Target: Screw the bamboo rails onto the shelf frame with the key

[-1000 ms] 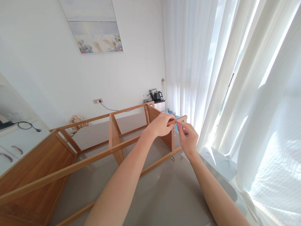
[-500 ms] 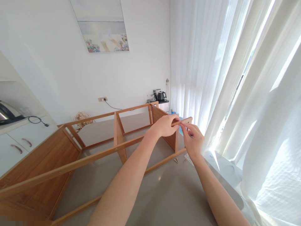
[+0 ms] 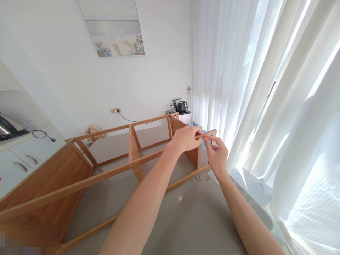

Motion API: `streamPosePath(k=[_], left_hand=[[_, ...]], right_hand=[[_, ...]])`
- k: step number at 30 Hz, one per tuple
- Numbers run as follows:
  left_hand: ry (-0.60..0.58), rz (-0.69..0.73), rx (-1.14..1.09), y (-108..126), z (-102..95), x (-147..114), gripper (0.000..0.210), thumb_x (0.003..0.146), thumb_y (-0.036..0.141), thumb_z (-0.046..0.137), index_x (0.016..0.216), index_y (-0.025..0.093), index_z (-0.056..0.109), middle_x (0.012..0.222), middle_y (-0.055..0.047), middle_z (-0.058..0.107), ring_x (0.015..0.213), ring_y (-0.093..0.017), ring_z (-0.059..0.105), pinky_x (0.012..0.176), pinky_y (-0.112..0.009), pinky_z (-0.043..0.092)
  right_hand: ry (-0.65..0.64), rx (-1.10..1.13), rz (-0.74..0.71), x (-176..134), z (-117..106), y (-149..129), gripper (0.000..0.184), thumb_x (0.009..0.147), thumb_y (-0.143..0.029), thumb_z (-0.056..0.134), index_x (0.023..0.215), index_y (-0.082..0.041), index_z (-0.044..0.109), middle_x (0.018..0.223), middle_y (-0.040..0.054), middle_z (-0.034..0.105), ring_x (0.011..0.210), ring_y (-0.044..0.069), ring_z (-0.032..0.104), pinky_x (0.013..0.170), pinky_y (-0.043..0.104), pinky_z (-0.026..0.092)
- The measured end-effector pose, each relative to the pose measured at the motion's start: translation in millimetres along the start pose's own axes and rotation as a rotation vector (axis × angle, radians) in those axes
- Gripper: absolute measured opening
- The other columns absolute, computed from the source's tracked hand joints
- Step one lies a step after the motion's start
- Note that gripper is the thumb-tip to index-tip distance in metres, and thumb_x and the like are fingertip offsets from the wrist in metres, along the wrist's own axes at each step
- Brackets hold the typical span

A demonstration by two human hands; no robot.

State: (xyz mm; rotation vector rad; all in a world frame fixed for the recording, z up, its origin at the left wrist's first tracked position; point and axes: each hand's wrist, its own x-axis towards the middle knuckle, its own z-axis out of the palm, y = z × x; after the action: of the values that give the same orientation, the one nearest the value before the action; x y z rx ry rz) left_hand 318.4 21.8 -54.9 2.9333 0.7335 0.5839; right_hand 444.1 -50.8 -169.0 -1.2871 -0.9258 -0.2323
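A wooden shelf frame (image 3: pixel 103 178) lies on its side over a glossy grey surface (image 3: pixel 196 219). My left hand (image 3: pixel 187 138) is closed around its upper rail near the right end. Just to the right, my right hand (image 3: pixel 218 152) pinches thumb and forefinger against the side of that rail. Whatever sits between those fingertips is too small to make out. A thin metallic glint shows beneath the curled fingers of the same hand. Several screws (image 3: pixel 198 178) lie on the grey surface below the hands, beside a clear plastic bag (image 3: pixel 213 177).
White curtains (image 3: pixel 220 71) hang along the right side, with a pale grey moulded object (image 3: pixel 255 187) at their foot. A small stand with a black kettle (image 3: pixel 182 106) is against the back wall. At left, a cabinet (image 3: pixel 23 156) carries another kettle (image 3: pixel 9 126) and its cord.
My right fingertips have shifted very slightly on the rail. My left hand keeps its hold, and the view has tilted a little.
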Motion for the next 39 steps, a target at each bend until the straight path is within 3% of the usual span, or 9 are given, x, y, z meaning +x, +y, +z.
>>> streamPosePath(k=[11, 14, 17, 20, 23, 27, 34, 39], left_hand=[[0.012, 0.016, 0.069, 8.4, -0.2, -6.5, 0.019, 0.091, 0.035, 0.052, 0.108, 0.029, 0.059, 0.085, 0.000, 0.071, 0.083, -0.023, 0.069, 0.072, -0.033, 0.050], [0.016, -0.002, 0.066, 8.2, 1.1, -5.2, 0.021, 0.091, 0.041, 0.054, 0.107, 0.029, 0.059, 0.087, 0.000, 0.072, 0.084, -0.023, 0.069, 0.073, -0.033, 0.050], [0.018, -0.030, 0.068, 9.3, 3.1, -2.2, 0.029, 0.090, 0.053, 0.055, 0.104, 0.028, 0.059, 0.088, -0.001, 0.072, 0.085, -0.024, 0.069, 0.074, -0.034, 0.050], [0.042, -0.024, 0.102, 11.3, 4.9, 1.9, 0.029, 0.091, 0.052, 0.055, 0.101, 0.026, 0.060, 0.089, -0.002, 0.072, 0.085, -0.024, 0.069, 0.072, -0.033, 0.050], [0.074, 0.008, 0.160, 11.6, 5.5, 5.1, 0.021, 0.092, 0.045, 0.055, 0.099, 0.025, 0.060, 0.088, -0.002, 0.072, 0.084, -0.025, 0.069, 0.070, -0.033, 0.050], [0.087, 0.045, 0.189, 9.6, 6.0, 4.4, 0.022, 0.094, 0.046, 0.054, 0.098, 0.026, 0.061, 0.085, -0.002, 0.072, 0.081, -0.025, 0.070, 0.069, -0.031, 0.049], [0.082, 0.049, 0.196, 10.4, 8.3, -0.9, 0.024, 0.096, 0.047, 0.051, 0.104, 0.026, 0.059, 0.089, -0.004, 0.073, 0.083, -0.026, 0.071, 0.071, -0.032, 0.050], [0.058, 0.057, 0.156, 7.8, 8.2, -1.8, 0.021, 0.092, 0.042, 0.057, 0.107, 0.027, 0.059, 0.092, -0.003, 0.073, 0.084, -0.025, 0.070, 0.073, -0.032, 0.050]], right_hand=[[-0.019, -0.077, 0.058, -1.3, 0.6, 4.5, 0.044, 0.092, -0.062, 0.055, 0.086, -0.019, 0.067, 0.075, 0.0009, 0.064, 0.058, 0.012, 0.052, 0.058, 0.027, 0.041], [0.002, -0.170, 0.102, -0.4, -5.0, 6.5, 0.050, 0.096, -0.063, 0.046, 0.073, -0.021, 0.057, 0.058, -0.0039, 0.050, 0.055, 0.013, 0.045, 0.059, 0.028, 0.036], [0.005, -0.255, 0.149, 3.3, -11.3, 4.9, 0.050, 0.096, -0.064, 0.043, 0.071, -0.022, 0.051, 0.057, -0.0040, 0.047, 0.057, 0.014, 0.044, 0.061, 0.029, 0.035], [-0.022, -0.240, 0.179, 6.0, -17.1, 2.1, 0.049, 0.101, -0.059, 0.032, 0.079, -0.021, 0.056, 0.064, -0.0015, 0.051, 0.061, 0.016, 0.047, 0.062, 0.030, 0.035], [-0.055, -0.108, 0.178, 5.0, -21.7, 0.3, 0.050, 0.103, -0.046, 0.021, 0.101, -0.020, 0.063, 0.063, -0.0030, 0.045, 0.058, 0.016, 0.044, 0.058, 0.030, 0.035], [-0.077, -0.068, 0.170, 0.2, -25.1, -2.6, 0.043, 0.100, -0.039, 0.030, 0.130, -0.021, 0.056, 0.068, -0.0033, 0.047, 0.061, 0.016, 0.048, 0.060, 0.030, 0.040], [-0.212, -0.124, -0.053, -5.1, -21.7, -6.6, 0.044, 0.101, -0.035, 0.028, 0.131, -0.026, 0.059, 0.102, 0.0057, 0.062, 0.082, 0.020, 0.057, 0.074, 0.035, 0.047], [-0.110, -0.102, -0.015, -6.0, -15.5, -4.5, 0.038, 0.101, -0.038, 0.038, 0.133, -0.022, 0.053, 0.101, 0.0069, 0.066, 0.086, 0.020, 0.063, 0.078, 0.037, 0.050]])
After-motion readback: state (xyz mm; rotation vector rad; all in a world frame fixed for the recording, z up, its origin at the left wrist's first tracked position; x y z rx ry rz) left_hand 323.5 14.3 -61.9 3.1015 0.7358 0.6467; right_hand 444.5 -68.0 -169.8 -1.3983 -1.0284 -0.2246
